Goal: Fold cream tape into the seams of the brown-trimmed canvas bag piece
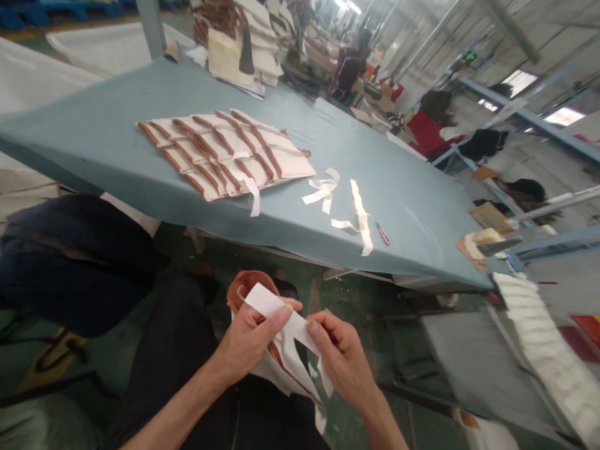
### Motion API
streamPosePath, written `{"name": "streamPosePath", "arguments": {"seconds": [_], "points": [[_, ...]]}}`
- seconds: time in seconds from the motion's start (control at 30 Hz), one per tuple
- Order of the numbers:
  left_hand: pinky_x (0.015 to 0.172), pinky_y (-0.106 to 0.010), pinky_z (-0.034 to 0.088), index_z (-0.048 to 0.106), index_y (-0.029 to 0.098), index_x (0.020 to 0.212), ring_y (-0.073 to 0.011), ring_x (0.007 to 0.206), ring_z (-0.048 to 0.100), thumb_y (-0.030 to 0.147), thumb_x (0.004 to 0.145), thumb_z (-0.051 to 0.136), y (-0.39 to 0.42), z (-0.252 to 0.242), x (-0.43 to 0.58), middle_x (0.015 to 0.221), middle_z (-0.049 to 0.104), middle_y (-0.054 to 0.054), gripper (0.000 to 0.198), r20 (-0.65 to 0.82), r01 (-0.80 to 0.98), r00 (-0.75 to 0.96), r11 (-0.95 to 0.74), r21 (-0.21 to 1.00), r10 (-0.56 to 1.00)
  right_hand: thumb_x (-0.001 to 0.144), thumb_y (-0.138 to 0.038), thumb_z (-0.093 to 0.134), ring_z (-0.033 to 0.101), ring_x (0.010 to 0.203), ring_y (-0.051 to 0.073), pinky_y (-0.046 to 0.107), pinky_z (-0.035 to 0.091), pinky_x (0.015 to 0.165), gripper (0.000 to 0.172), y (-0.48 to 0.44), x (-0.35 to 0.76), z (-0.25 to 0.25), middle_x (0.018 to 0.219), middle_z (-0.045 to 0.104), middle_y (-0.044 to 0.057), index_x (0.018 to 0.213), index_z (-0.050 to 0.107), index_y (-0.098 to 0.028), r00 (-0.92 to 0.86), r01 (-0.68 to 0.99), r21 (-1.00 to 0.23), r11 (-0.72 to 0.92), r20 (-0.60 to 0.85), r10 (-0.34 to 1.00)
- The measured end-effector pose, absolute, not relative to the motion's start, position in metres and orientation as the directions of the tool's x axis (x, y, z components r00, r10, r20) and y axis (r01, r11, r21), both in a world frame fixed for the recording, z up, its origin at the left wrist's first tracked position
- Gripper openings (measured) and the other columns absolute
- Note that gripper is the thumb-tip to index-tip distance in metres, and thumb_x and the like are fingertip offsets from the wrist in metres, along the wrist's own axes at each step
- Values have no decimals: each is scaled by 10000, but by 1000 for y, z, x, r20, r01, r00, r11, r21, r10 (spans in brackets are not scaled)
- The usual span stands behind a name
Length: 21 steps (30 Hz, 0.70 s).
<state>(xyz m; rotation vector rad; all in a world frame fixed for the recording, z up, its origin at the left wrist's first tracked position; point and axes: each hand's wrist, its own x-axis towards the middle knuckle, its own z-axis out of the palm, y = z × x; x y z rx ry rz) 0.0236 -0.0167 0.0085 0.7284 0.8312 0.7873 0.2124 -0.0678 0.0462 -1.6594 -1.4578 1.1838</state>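
1. Head view: a long bench (pixel 117 125) covered in grey-blue cloth runs slantwise across the upper half of the picture, from the near left to the far right.
2. A dark cloth bundle (pixel 70 256) sits at the left, below the bench edge and beside the person's dark-trousered lap.
3. A spread of cream pieces with brown trim (pixel 225 153) lies flat on the bench in overlapping rows, near its front edge.
4. A tall pile of cream pieces (pixel 248 44) stands at the far end of the bench, well apart from the spread.
5. A row of stacked white pieces (pixel 544 337) runs along a lower surface at the right.
6. Both hands work over the lap, below the bench and off its surface. The left hand (pixel 250 340) is closed, thumb and fingers pinching the upper end of a white strip (pixel 276 312). The right hand (pixel 344 356) is also closed, pinching the same strip lower down.
7. A brown-and-cream piece (pixel 246 287) lies under the strip, between the hands and the lap; its brown rounded end shows just above the left hand.
8. Loose white strips (pixel 323 187) lie curled on the bench right of the spread, and one longer strip (pixel 360 215) lies just beside them.
9. A small red-handled tool (pixel 382 233) lies on the bench next to the longer strip; its kind is too small to tell.
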Motion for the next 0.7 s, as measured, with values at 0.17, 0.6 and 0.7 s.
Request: {"name": "streamPosePath", "arguments": {"seconds": [0.17,0.6,0.7], "points": [[600,-242,564,863,139,1075,-184,655,701,752,824,819,-26,21,13,760,792,-53,664,-337,-225,459,475,851,822,1081,-589,541,584,655,153,259,422,600,475,-82,214,29,734,651,9,981,759,-180,-31,424,-893,-150,-180,983],[574,-175,524,817,153,931,-120,594,660,702,763,912,-33,47,4,738,781,-27,582,-399,-229,633,653,722,664,964,-446,718,711,1025,237,374,493,936,240,-42,173,80,1059,794,50,1033,772,-222,-120,396,-918,-30,-85,989],[588,-191,542,808,151,882,-128,554,661,622,796,917,-34,51,6,635,733,-5,491,-395,-213,642,648,732,657,924,-376,725,707,952,221,354,501,881,185,-41,161,77,984,788,41,987,785,-212,-122,383,-916,-120,-179,976]]}}
